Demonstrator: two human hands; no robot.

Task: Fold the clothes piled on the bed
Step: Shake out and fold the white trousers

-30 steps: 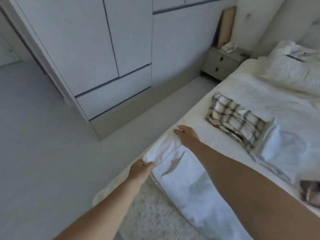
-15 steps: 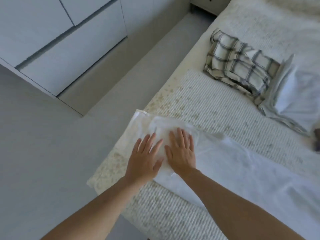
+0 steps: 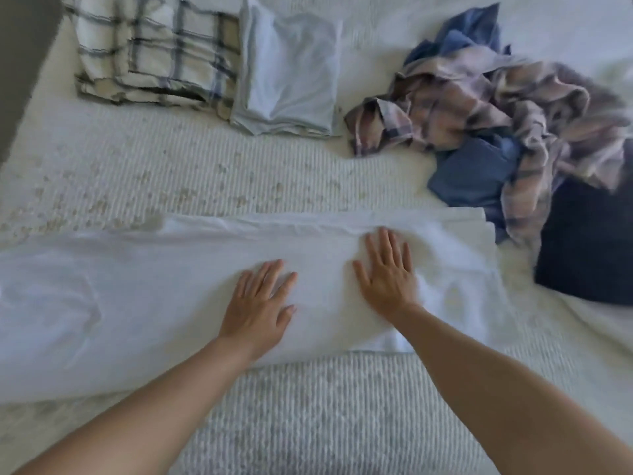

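Note:
A long white garment (image 3: 144,296) lies stretched flat across the bed (image 3: 205,173), running from the left edge to the right of centre. My left hand (image 3: 260,303) presses flat on its middle with fingers spread. My right hand (image 3: 387,272) lies flat on it a little further right, fingers straight. Behind, at the top left, sit a folded checked cloth (image 3: 154,49) and a folded pale blue garment (image 3: 287,70). At the upper right a loose heap holds a crumpled plaid shirt (image 3: 496,97) and blue pieces (image 3: 476,173).
A dark navy folded item (image 3: 589,248) sits at the right edge beside the heap. The ribbed white bedspread shows between the white garment and the folded pieces, and below my arms. A strip of grey floor (image 3: 20,63) shows at the far left.
Both hands let go of the garment's end and slid flat along it to the right. The view swung down and right, bringing the loose heap into sight.

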